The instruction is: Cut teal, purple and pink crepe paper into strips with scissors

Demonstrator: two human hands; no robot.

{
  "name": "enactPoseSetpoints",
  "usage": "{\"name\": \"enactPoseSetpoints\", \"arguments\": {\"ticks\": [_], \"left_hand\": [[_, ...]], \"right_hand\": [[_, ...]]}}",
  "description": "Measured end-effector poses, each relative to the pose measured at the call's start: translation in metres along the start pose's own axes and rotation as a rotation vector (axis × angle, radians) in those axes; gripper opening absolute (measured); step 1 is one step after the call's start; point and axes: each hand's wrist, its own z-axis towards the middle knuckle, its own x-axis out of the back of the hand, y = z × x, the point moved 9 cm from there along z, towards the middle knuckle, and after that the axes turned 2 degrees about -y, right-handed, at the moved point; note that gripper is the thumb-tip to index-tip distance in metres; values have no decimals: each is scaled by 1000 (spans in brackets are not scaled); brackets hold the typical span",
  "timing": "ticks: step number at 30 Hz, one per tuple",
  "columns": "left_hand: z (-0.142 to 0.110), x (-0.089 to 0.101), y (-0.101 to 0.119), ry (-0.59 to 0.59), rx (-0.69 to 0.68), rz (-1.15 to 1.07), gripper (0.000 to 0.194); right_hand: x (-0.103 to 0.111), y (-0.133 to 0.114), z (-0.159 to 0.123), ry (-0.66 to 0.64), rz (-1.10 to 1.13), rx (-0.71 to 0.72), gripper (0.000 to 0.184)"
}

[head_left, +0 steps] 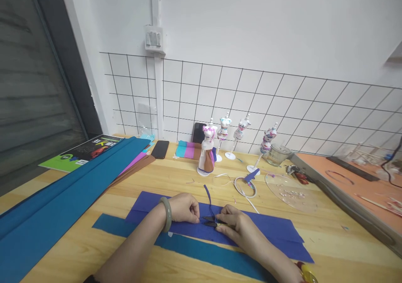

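Long violet-blue sheet lies creased, right hand gripping scissors over it, left hand pinched closed.

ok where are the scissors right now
Lower middle of the head view: the scissors are in the right hand, over the dark blue sheet.

White wall behind wooden table

Grey-green bangle, dark sleeve edge, yellow-red wristband
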Motion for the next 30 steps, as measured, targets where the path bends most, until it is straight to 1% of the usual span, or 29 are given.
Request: {"name": "enactPoseSetpoints", "arguments": {"ticks": [11, 16, 21, 25, 30], "left_hand": [[0, 1, 2, 1, 9, 17, 16], [-3, 2, 3, -2, 43, 26, 16], [-8, 7, -6, -4, 120, 44, 16], [-13, 11, -17, -35, 166, 35, 16], [-16, 14, -19, -60, 177, 17, 14]], "right_hand": [[-1, 2, 0, 26, 0, 30, 18], [-1, 2, 1, 33, 0, 42, 19], [-3, 6, 2, 39, 8, 41, 18], [-3, 6, 2, 44, 6, 48, 19], [-2, 3, 1, 33, 17, 57, 19]]}}
